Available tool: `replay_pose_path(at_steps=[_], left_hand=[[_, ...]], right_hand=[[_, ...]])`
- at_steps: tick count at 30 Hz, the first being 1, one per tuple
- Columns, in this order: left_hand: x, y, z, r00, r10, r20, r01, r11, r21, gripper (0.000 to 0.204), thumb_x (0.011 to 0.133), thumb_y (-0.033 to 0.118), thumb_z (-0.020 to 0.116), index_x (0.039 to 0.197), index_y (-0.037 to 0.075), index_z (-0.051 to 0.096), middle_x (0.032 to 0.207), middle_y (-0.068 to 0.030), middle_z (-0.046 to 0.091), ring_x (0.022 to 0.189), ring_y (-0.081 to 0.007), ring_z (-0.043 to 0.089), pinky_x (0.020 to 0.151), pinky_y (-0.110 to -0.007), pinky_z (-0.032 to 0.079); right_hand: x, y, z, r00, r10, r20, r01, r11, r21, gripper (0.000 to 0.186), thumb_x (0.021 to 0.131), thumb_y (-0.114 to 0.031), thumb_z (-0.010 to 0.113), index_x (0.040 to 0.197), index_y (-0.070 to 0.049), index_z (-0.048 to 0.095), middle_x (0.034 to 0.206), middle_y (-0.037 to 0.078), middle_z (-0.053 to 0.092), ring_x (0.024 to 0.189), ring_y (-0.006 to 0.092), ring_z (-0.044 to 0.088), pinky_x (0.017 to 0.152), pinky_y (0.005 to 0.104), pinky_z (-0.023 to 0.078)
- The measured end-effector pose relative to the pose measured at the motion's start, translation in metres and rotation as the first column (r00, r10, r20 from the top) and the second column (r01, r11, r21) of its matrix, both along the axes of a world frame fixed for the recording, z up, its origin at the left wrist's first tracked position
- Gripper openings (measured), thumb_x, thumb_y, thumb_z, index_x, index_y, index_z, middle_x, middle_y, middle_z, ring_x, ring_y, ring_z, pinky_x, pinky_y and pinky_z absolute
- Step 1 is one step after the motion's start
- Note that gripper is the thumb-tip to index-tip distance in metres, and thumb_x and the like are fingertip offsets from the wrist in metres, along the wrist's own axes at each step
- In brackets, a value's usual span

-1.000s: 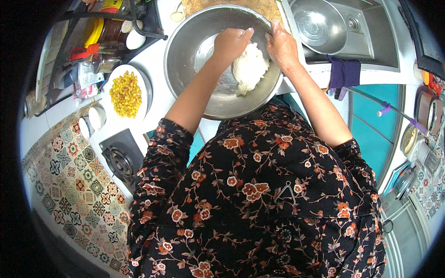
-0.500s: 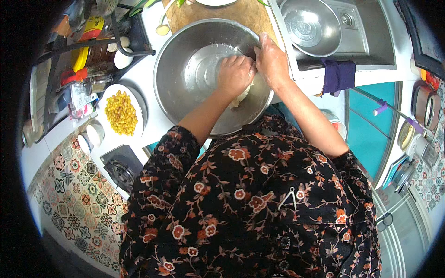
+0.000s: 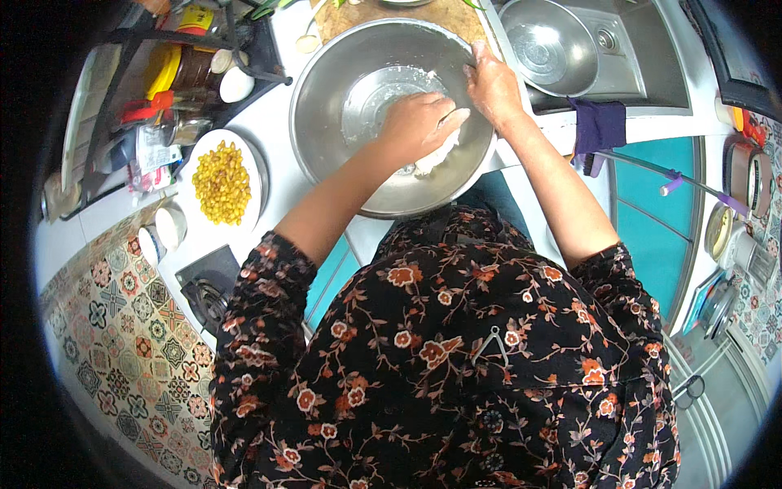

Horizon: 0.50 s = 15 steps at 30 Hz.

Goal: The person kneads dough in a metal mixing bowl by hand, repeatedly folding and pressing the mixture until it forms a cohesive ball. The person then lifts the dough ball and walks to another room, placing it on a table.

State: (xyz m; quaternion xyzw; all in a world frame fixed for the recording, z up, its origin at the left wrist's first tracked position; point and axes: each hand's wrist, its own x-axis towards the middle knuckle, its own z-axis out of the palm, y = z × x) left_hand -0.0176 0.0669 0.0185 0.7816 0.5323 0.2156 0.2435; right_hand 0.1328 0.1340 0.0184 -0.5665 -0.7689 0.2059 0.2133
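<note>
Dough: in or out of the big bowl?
In. The dough shows against the inner wall of the big bowl, partly hidden by the left hand; the right hand is at the rim.

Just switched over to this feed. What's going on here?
A person stands at a kitchen counter over a large steel bowl. Their left hand is down inside it, over a white, dough-like mass that it partly hides. Their right hand grips the bowl's right rim. To the left is a white plate of small yellow pieces; to the right, a smaller steel bowl sits in the sink.
</note>
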Motion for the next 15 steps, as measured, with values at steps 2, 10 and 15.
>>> replay_pose_path(at_steps=[2,10,15], left_hand=[[-0.002,-0.014,0.018,1.0,-0.011,0.014,0.012,0.99,-0.139,0.026,0.08,0.031,0.058,0.079,0.005,0.058,0.074,-0.0122,0.059,0.077,-0.0303,0.058,0.074,-0.039,0.044],[-0.018,-0.063,-0.015,0.993,-0.084,-0.08,0.068,0.981,-0.184,0.029,0.079,0.031,0.059,0.088,0.004,0.06,0.096,-0.0125,0.055,0.094,-0.0324,0.051,0.085,-0.044,0.04],[0.009,-0.057,-0.029,0.972,-0.039,-0.231,0.067,0.991,0.114,0.024,0.077,0.03,0.06,0.087,0.008,0.061,0.089,-0.0095,0.057,0.095,-0.0281,0.052,0.085,-0.042,0.041]], right_hand=[[0.004,0.001,-0.001,1.0,0.008,0.025,-0.008,1.0,0.011,0.022,0.081,-0.008,0.055,0.1,-0.002,0.046,0.084,0.025,0.06,0.077,0.0431,0.058,0.066,0.048,0.046],[-0.002,-0.002,-0.011,1.0,-0.01,-0.005,0.009,0.999,-0.039,0.022,0.081,-0.01,0.055,0.101,-0.006,0.047,0.085,0.022,0.06,0.081,0.0407,0.059,0.07,0.0476,0.046],[-0.008,-0.007,-0.003,0.999,-0.047,-0.01,0.046,0.996,-0.076,0.022,0.082,-0.012,0.054,0.102,-0.007,0.047,0.089,0.02,0.061,0.082,0.0393,0.059,0.071,0.0466,0.046]])
